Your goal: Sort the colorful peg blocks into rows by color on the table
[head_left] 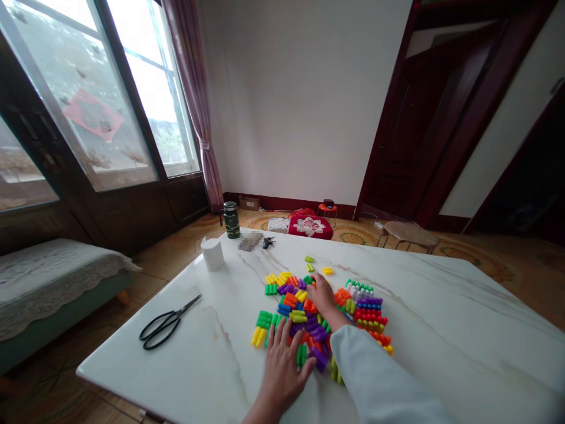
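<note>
A loose pile of small ribbed plastic blocks (298,315) in purple, green, orange, blue and yellow lies on the white marbled table. Over its near left side, my left hand (282,362) spreads its fingers, with the tips touching or just above a few blocks. My right hand (324,299) reaches across the far side of the pile, fingers curled down beside a green block (308,280). What its fingertips hold is mostly hidden. To the right, blocks sorted by colour stand in tight rows (369,312), partly covered by my right forearm.
Black-handled scissors (165,324) lie at the left of the table (212,365). Farther back are a white paper roll (212,254), a camouflage flask (231,221), a blurred-out item (250,241) and keys (268,242). A few yellow and lime blocks (309,267) lie beyond the pile.
</note>
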### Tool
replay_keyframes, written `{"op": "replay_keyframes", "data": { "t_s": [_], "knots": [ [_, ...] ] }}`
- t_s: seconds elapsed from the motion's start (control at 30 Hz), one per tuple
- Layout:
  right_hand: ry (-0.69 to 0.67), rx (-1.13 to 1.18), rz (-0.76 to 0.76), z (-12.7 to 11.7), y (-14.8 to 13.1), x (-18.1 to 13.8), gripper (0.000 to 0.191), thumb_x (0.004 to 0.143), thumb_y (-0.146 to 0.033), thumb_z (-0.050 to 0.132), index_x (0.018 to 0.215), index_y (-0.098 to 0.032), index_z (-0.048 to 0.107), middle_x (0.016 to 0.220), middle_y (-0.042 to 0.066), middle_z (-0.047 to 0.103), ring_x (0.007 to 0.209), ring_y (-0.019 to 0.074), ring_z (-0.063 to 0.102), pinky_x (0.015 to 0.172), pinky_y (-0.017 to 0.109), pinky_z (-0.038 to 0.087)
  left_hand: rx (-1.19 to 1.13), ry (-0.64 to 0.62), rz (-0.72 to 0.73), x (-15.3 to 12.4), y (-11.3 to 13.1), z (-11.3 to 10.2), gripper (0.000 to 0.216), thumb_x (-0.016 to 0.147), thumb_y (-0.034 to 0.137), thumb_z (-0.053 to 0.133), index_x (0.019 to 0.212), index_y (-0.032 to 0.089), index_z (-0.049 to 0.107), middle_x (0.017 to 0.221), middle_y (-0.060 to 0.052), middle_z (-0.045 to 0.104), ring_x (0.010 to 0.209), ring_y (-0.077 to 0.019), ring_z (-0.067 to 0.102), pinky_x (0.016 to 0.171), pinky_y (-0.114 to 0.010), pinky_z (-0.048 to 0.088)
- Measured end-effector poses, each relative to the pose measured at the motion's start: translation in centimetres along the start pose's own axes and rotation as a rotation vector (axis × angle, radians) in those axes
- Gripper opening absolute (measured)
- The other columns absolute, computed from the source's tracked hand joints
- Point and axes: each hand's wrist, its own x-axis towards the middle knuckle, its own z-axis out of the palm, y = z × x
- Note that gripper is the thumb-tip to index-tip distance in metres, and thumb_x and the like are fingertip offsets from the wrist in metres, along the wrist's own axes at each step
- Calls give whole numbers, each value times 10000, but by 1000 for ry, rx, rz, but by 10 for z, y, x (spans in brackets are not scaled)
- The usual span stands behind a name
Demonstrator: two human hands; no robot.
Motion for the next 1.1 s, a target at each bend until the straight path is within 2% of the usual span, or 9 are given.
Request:
{"op": "replay_keyframes", "data": {
  "t_s": [0.07,0.17,0.27,0.4,0.5,0.6,0.7,0.8,1.1],
  "knots": [
    [118,150,-24,-5,-4,-18,310,880,-233,506,1149,-160,643,1148,122,688,1043,220,645,894,355,505,-8,-19,14,0,-2,-1,531,856,549,578,1335,324,547,1462,-82,473,1361,-359,404,1104,-617,348],
    [251,522,-60,-10,-11,-65,342,893,-401,523,1071,-175,707,1042,121,734,968,259,682,863,411,544,-45,-32,27,1,-2,-4,584,891,516,546,1416,279,453,1469,-97,468,1373,-334,399,1122,-595,339],
    [169,661,-14,-12,-17,-121,346,856,-476,597,999,-193,735,994,102,748,912,259,701,810,380,572,-119,-37,24,4,0,-10,527,923,477,512,1382,222,468,1435,-111,504,1353,-298,434,1144,-562,322],
    [126,667,6,-11,-21,-169,294,811,-465,667,919,-199,726,874,87,744,786,242,699,713,343,585,-262,-40,-41,8,2,-20,286,962,416,450,1107,229,611,1297,-85,606,1267,-252,517,1131,-511,345],
    [64,664,-85,-8,-19,-178,257,855,-417,607,924,-206,738,920,92,734,840,242,695,715,336,582,-377,-43,-46,11,-1,-21,264,980,370,413,931,235,634,1104,-56,680,1131,-221,595,1098,-473,372],
    [98,644,-89,-5,-14,-180,252,873,-380,580,957,-205,740,952,100,728,874,242,689,749,351,579,-447,-60,-15,13,-4,-19,303,985,370,403,853,230,637,996,-47,694,1009,-203,622,1049,-445,404],
    [161,612,-47,-3,-11,-183,243,853,-391,612,923,-195,738,911,100,729,851,247,684,776,382,571,-443,-75,20,12,-5,-18,270,954,415,475,859,230,647,1015,-53,683,1001,-210,606,1030,-444,405],
    [151,614,-5,-1,-10,-186,266,826,-422,645,911,-186,734,882,97,727,815,245,679,745,375,569,-409,-98,49,10,-5,-17,240,904,453,562,896,232,653,1067,-64,668,1044,-232,587,1050,-473,375],
    [119,774,157,-4,-8,-187,244,784,-371,656,929,-180,698,898,70,722,796,207,659,747,346,552,-370,-141,59,11,-7,-18,188,933,383,541,897,220,626,1082,-61,662,1049,-234,563,1004,-451,395]
  ]
}}
